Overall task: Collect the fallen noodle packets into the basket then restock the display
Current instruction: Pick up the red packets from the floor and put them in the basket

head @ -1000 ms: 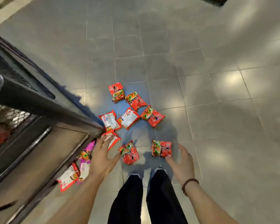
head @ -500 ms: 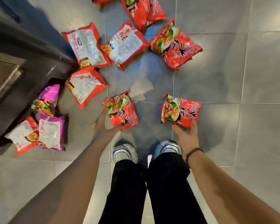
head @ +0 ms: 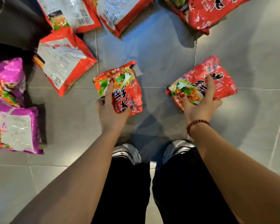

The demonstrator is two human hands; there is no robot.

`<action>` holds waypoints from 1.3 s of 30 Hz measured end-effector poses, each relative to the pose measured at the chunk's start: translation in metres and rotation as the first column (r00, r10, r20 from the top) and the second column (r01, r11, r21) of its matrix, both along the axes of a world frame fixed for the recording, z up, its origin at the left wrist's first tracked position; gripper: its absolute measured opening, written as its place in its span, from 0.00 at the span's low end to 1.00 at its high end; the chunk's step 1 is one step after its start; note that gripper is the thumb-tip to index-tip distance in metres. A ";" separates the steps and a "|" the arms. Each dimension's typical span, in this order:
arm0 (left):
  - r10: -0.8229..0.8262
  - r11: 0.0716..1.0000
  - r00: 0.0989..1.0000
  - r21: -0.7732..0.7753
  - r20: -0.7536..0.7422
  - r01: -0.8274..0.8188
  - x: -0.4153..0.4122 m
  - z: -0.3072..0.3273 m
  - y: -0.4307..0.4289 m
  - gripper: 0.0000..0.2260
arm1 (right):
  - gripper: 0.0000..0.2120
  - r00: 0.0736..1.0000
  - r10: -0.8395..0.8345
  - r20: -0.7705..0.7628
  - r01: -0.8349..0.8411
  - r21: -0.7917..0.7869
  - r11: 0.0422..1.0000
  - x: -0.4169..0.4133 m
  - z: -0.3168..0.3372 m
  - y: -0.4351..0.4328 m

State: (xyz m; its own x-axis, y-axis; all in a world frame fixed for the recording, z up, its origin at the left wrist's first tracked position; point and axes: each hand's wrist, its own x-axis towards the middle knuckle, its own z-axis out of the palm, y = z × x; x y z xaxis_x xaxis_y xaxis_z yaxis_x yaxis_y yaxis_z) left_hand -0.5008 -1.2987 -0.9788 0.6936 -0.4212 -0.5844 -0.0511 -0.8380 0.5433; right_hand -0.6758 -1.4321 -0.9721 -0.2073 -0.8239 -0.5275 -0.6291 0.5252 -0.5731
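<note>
Several noodle packets lie scattered on the grey tiled floor. My left hand (head: 111, 113) grips a red packet (head: 126, 89) just in front of my left shoe, thumb on top. My right hand (head: 200, 105) grips a second red packet (head: 220, 80) to the right, fingers spread over its face. A red packet (head: 63, 62) lies back side up to the left of them. Three more red packets (head: 118, 12) lie along the top edge. Two purple packets (head: 18, 128) lie at the far left. No basket is in view.
The dark base of a display stand (head: 11, 25) fills the top left corner, with packets against it. My two shoes (head: 128, 152) and black trouser legs stand at the bottom centre. Bare floor tiles (head: 257, 126) stretch to the right.
The camera has dropped much closer to the floor. Both hands went from touching the near edges of the two closest red packets to gripping them.
</note>
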 end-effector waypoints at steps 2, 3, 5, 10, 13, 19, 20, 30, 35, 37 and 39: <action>0.028 0.998 0.998 -0.055 -0.047 -0.031 0.013 -0.002 -0.006 0.42 | 0.42 0.994 0.101 0.038 -0.102 0.036 0.994 0.001 0.001 -0.004; 0.034 0.996 0.995 -0.075 -0.088 -0.041 0.020 0.000 -0.009 0.41 | 0.42 0.988 0.133 0.079 -0.139 0.067 0.988 0.001 0.004 -0.006; 0.059 0.994 0.982 -0.085 -0.180 -0.075 0.031 0.009 -0.013 0.39 | 0.42 0.968 0.148 0.201 -0.173 0.116 0.978 0.002 0.012 -0.008; 0.207 0.949 0.831 -0.100 -0.516 -0.298 0.035 0.079 -0.012 0.33 | 0.39 0.890 0.155 0.429 -0.271 0.223 0.937 0.016 0.084 -0.003; 0.228 0.911 0.750 -0.135 -0.621 -0.389 0.035 0.153 0.005 0.36 | 0.38 0.844 0.191 0.500 -0.352 0.249 0.902 0.020 0.161 -0.003; 0.178 0.876 0.643 -0.178 -0.745 -0.449 0.048 0.343 0.031 0.37 | 0.38 0.658 0.501 0.562 -0.665 0.122 0.737 0.032 0.343 -0.016; 0.171 0.871 0.644 -0.192 -0.746 -0.453 0.050 0.374 0.036 0.37 | 0.37 0.605 0.554 0.571 -0.717 0.090 0.691 0.036 0.374 -0.016; 0.439 0.492 0.614 -0.397 -0.656 -0.775 0.005 0.648 0.094 0.17 | 0.38 0.249 0.745 0.618 -0.875 -0.185 0.446 0.052 0.637 0.011; 0.553 0.307 0.593 -0.518 -0.586 -0.798 -0.040 0.736 0.140 0.15 | 0.38 0.009 0.791 0.612 -0.897 -0.344 0.277 0.061 0.723 0.041; 0.610 0.214 0.548 -0.547 -0.572 -0.809 -0.051 0.757 0.163 0.13 | 0.38 -0.101 0.803 0.587 -0.895 -0.407 0.185 0.073 0.745 0.061; 0.668 0.137 0.503 -0.573 -0.548 -0.808 -0.062 0.775 0.189 0.13 | 0.37 -0.188 0.798 0.573 -0.892 -0.440 0.105 0.087 0.762 0.086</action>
